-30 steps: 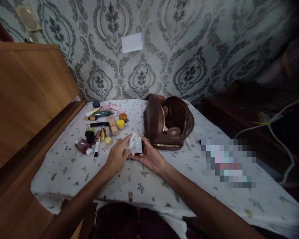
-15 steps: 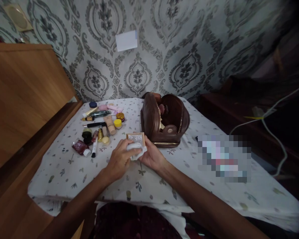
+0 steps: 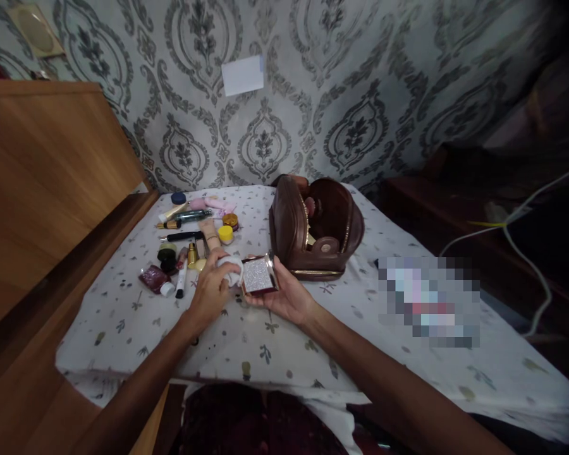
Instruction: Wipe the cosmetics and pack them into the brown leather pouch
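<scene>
My right hand point(image 3: 291, 295) is closed round a square, glittery silver case point(image 3: 259, 275) with a shiny gold-toned edge. To its left, my left hand point(image 3: 209, 287) pinches a crumpled white cloth point(image 3: 231, 270), which lies beside the case's left edge. An open brown bag point(image 3: 289, 218) with a gold zipper stands just behind my right hand. Beyond my left hand lie several cosmetics, among them a yellow-lidded jar point(image 3: 225, 234), a beige tube point(image 3: 209, 232) and a dark red pouch-like bottle point(image 3: 154, 279).
A patterned white cloth covers the table point(image 3: 171, 335). On its right side is a pixelated item point(image 3: 429, 303). A wooden panel point(image 3: 52, 189) rises at the left, the patterned wall point(image 3: 265, 139) stands behind, and a white cable point(image 3: 526, 265) hangs at the right.
My left hand and the white cloth have moved left, off the case's face. The case has turned and tilted in my right hand, showing more of its glittery surface.
</scene>
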A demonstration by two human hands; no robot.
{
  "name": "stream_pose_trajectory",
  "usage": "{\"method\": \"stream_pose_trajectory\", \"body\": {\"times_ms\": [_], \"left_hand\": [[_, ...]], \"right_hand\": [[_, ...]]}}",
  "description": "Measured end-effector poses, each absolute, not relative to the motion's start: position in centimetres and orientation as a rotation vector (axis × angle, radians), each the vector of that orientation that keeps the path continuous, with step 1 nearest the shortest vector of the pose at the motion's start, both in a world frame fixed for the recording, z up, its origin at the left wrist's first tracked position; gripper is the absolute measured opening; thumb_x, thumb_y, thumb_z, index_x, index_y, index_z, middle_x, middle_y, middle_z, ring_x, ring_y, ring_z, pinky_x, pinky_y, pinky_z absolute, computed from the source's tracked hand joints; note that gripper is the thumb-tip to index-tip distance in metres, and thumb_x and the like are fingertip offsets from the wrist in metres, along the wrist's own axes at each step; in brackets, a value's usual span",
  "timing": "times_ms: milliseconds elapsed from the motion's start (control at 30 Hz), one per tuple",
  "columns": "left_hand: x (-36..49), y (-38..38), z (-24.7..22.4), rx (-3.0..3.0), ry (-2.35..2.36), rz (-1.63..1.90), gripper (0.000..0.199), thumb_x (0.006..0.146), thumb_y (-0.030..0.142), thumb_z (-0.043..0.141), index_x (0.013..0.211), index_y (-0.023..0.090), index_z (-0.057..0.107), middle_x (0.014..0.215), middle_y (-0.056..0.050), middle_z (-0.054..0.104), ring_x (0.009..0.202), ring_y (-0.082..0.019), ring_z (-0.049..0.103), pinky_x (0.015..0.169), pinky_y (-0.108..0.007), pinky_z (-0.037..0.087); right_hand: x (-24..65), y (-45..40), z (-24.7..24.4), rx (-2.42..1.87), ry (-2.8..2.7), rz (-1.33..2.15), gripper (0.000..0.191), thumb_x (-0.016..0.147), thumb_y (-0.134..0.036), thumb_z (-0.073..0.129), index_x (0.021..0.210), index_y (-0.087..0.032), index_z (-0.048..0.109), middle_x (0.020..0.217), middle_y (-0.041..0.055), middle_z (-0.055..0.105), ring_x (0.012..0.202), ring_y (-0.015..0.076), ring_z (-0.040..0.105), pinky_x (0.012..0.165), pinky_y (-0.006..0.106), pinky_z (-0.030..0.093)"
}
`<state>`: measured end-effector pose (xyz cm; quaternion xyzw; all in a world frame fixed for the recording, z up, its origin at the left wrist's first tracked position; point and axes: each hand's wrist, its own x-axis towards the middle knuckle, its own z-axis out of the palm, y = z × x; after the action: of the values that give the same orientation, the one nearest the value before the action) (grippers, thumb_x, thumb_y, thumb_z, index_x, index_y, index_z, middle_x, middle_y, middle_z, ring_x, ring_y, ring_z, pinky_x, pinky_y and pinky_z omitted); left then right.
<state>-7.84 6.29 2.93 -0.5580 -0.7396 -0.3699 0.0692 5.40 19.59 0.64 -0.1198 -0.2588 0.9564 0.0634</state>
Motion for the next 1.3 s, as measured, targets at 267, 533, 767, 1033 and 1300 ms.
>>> {"method": "stream_pose_trajectory", "body": {"times_ms": [267, 533, 767, 1033, 1300], "left_hand": [[-7.3, 6.6, 3.3, -1.678, -2.110, -1.102, 0.046, 0.084, 0.004, 0.041, 0.125, 0.013, 0.058, 0.129, -0.014, 0.049, 0.123, -0.025, 0.051, 0.106, -0.043, 0.043], [-5.8, 7.8, 5.7, -1.920, -1.925, -0.959, 0.044, 0.086, 0.003, 0.038, 0.123, 0.014, 0.059, 0.134, -0.015, 0.051, 0.127, -0.025, 0.049, 0.107, -0.044, 0.043], [-3.6, 7.6, 5.9, -2.154, -1.697, -0.565, 0.029, 0.093, 0.008, 0.040, 0.101, 0.013, 0.067, 0.120, -0.016, 0.064, 0.124, -0.029, 0.053, 0.100, -0.050, 0.044], [-3.5, 6.4, 2.9, -2.178, -1.570, -0.537, 0.026, 0.096, 0.008, 0.042, 0.102, 0.014, 0.067, 0.129, -0.013, 0.064, 0.129, -0.028, 0.049, 0.108, -0.054, 0.034], [-5.1, 6.1, 2.6, -1.815, -1.957, -1.110, 0.037, 0.096, 0.015, 0.042, 0.133, 0.017, 0.051, 0.138, -0.017, 0.047, 0.131, -0.026, 0.045, 0.107, -0.046, 0.041]], "right_hand": [[4.9, 18.7, 0.6, -0.305, -0.878, 2.827, 0.063, 0.096, -0.066, 0.021, 0.107, -0.021, 0.063, 0.086, 0.0045, 0.067, 0.076, 0.0167, 0.061, 0.066, 0.029, 0.051], [4.9, 17.8, 0.5, -0.283, -1.090, 2.696, 0.054, 0.095, -0.066, 0.030, 0.112, -0.027, 0.064, 0.101, 0.0025, 0.067, 0.088, 0.0151, 0.061, 0.067, 0.024, 0.051], [5.3, 18.3, 1.0, -0.294, -0.892, 2.858, 0.069, 0.091, -0.074, 0.024, 0.112, -0.021, 0.063, 0.106, 0.0064, 0.069, 0.097, 0.0177, 0.065, 0.082, 0.030, 0.053], [5.7, 19.7, 1.3, -0.200, -0.629, 2.956, 0.063, 0.099, -0.060, 0.024, 0.117, -0.013, 0.062, 0.084, 0.0056, 0.070, 0.073, 0.0145, 0.064, 0.067, 0.024, 0.053], [5.6, 19.5, 1.4, -0.195, -0.600, 2.871, 0.046, 0.100, -0.049, 0.032, 0.105, -0.020, 0.067, 0.093, 0.0048, 0.075, 0.084, 0.0188, 0.067, 0.087, 0.038, 0.052]]}}
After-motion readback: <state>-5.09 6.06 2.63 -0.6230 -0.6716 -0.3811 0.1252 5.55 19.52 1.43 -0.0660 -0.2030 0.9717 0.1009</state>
